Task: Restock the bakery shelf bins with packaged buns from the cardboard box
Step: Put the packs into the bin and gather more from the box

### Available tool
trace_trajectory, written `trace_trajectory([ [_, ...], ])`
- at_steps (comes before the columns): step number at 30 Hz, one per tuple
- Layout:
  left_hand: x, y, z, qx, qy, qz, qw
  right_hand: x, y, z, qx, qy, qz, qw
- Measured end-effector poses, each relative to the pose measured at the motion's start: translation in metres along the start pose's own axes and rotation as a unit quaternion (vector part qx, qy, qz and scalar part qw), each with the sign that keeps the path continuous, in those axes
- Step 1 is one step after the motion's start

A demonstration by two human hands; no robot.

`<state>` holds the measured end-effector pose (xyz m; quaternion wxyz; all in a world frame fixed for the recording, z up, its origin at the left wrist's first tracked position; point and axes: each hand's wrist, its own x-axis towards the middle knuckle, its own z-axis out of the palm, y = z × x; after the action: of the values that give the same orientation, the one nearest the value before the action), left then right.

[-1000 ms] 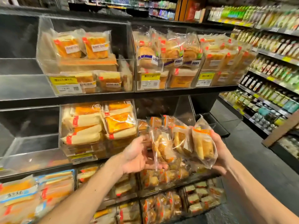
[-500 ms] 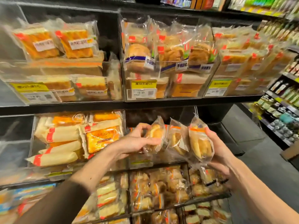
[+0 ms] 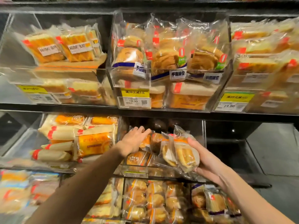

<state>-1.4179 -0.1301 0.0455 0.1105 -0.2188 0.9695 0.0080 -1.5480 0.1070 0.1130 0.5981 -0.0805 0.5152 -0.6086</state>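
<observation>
A packaged bun sits under the curled fingers of the left hand, which grips it from above inside the clear bin at the middle of the middle shelf. It rests just above the wrapped buns lying in the bin. Just right of it, at the bin's front edge, the right hand grasps a pair of packaged buns from the right side, standing on edge and tilted. The neighbouring bin on the left holds orange cake packs.
</observation>
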Motion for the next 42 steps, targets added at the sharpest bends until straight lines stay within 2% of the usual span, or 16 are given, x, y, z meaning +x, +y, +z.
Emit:
trace_trajectory([
  [11,0.032,-0.008,0.016,0.125,-0.027,-0.046,0.991,0.029,0.006,-0.003,0.052,0.011,0.025,0.998],
  [17,0.032,0.000,0.001,0.181,-0.070,-0.023,0.981,0.032,0.007,-0.003,0.076,0.000,0.021,0.997],
  [19,0.025,0.001,-0.004,0.182,-0.057,-0.004,0.982,0.032,0.007,-0.003,0.089,-0.005,0.021,0.996],
  [21,0.013,0.002,-0.008,0.136,0.006,0.030,0.990,0.032,0.007,-0.002,0.102,-0.006,0.021,0.995],
  [24,-0.009,0.005,-0.013,-0.058,0.101,0.098,0.988,0.031,0.006,-0.001,0.135,-0.007,0.029,0.990],
  [27,-0.034,0.017,-0.020,-0.246,0.152,0.107,0.951,0.031,0.008,0.000,0.180,-0.058,0.049,0.981],
  [30,-0.049,0.033,-0.019,-0.382,0.215,0.094,0.894,0.030,0.011,0.005,0.201,-0.125,0.063,0.970],
  [33,-0.054,0.046,-0.014,-0.409,0.264,0.114,0.866,0.028,0.014,0.006,0.193,-0.184,0.095,0.959],
  [36,-0.058,0.054,-0.013,-0.436,0.261,0.120,0.853,0.030,0.018,0.000,0.178,-0.191,0.140,0.955],
  [42,-0.061,0.050,-0.014,-0.388,0.219,0.176,0.878,0.028,0.026,-0.005,0.168,-0.241,0.150,0.944],
])
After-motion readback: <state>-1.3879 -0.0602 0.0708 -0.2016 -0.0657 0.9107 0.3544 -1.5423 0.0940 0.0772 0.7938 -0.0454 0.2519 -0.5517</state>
